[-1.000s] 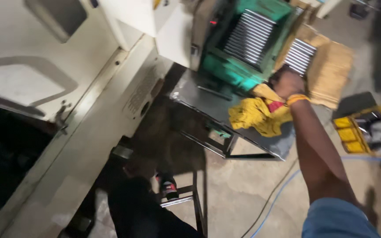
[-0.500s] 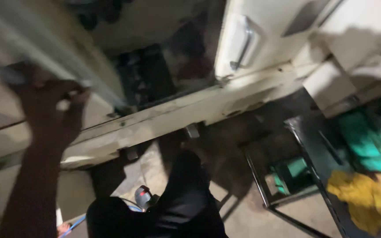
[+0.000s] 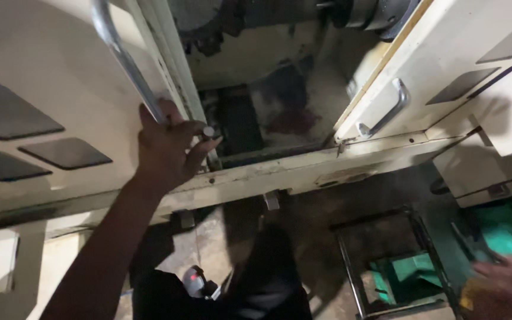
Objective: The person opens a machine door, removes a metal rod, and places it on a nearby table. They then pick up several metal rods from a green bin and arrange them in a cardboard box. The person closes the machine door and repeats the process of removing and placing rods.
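Machine door (image 3: 60, 106), the cream sliding panel with dark inset windows, fills the left of the view and is stood partly open, so that the dark interior of the machine (image 3: 268, 112) is exposed between it and the second door (image 3: 445, 65) on the right. A long metal bar handle (image 3: 122, 56) is fixed to the left door's edge, and a shorter curved handle (image 3: 386, 109) to the right one. Lower down, a dark metal stand (image 3: 386, 266) with green cloth inside it is seen on the concrete floor (image 3: 208, 249).

The left hand (image 3: 170, 148) is laid against the lower end of the bar handle, its fingers (image 3: 200, 127) curled loosely about it rather than clenched. The right hand (image 3: 508, 281) is seen blurred at the lower right corner over something yellow; whether its fingers are closed on anything cannot be told.

A pinch is judged possible: the fingers lie right at the door's edge beside the opening, and could be caught were the panel slid against the frame. A slip off the smooth bar is also possible with so loose a hold.

Compared with half a second earlier, the view has been swung right, the left hand is seen lower on the handle, and the right hand has come into view.
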### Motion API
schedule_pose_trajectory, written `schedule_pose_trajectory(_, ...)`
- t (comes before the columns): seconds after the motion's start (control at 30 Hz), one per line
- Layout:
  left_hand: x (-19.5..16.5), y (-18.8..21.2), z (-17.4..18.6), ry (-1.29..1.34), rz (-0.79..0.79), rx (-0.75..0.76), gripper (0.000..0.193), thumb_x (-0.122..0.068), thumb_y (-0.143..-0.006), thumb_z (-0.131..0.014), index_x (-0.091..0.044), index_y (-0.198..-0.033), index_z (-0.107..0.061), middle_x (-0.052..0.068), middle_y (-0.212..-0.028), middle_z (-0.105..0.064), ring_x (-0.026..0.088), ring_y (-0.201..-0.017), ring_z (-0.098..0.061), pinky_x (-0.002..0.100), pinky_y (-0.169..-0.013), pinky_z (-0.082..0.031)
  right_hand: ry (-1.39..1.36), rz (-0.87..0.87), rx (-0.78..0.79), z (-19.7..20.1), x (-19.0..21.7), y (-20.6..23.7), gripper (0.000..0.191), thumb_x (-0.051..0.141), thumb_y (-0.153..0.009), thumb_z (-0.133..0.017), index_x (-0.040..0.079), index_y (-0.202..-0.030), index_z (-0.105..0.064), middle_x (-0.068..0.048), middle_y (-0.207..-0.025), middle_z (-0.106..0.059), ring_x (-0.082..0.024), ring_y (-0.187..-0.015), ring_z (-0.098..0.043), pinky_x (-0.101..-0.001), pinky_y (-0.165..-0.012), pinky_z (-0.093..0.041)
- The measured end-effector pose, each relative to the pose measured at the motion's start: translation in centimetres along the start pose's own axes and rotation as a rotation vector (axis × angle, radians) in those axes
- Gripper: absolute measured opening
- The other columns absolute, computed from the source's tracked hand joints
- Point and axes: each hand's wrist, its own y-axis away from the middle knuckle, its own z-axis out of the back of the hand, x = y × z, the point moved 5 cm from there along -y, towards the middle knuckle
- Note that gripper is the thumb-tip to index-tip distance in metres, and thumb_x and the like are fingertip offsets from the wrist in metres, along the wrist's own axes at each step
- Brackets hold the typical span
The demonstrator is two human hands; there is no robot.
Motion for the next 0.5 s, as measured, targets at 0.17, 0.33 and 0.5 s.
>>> schedule_pose_trajectory(0.17,1.9,0.7,-1.5,-0.026,-0.130,-0.020,0.023,-0.031,-0.083,-0.082,-0.011,-0.095,-0.077,0.018,-0.106,-0.057,0.037,-0.098,-0.057,0.044,-0.069,-0.055,-0.579,0.297,0.427,-12.1,20.6,5.4,0.019,0.015,-0.109,-0.053,0.001,-0.108,-0.065,-0.007,-0.095,-0.065,-0.011,-0.092,-0.061,-0.0323,-0.079,-0.048)
schedule_pose_trajectory(0.33,4.8,1.8,-4.7,-0.082,-0.095,0.115,0.028,-0.030,-0.078,-0.082,-0.012,-0.099,-0.076,0.012,-0.105,-0.064,0.031,-0.092,-0.062,0.045,-0.071,-0.057,-0.656,0.071,0.632,-31.0,34.4,1.0,0.029,0.027,-0.102,-0.070,0.005,-0.086,-0.061,-0.014,-0.074,-0.055,-0.024,-0.067,-0.052,-0.0345,-0.064,-0.047)
schedule_pose_trajectory(0.5,4.4,3.0,-5.9,-0.196,-0.296,-0.127,0.041,-0.042,-0.063,-0.080,-0.013,-0.090,-0.073,0.014,-0.098,-0.070,0.035,-0.092,-0.066,0.046,-0.068,-0.058,0.126,0.657,0.360,-47.2,40.9,-8.3,0.030,0.034,-0.094,-0.062,0.008,-0.106,-0.071,-0.021,-0.107,-0.068,-0.041,-0.103,-0.063,-0.0536,-0.085,-0.052)
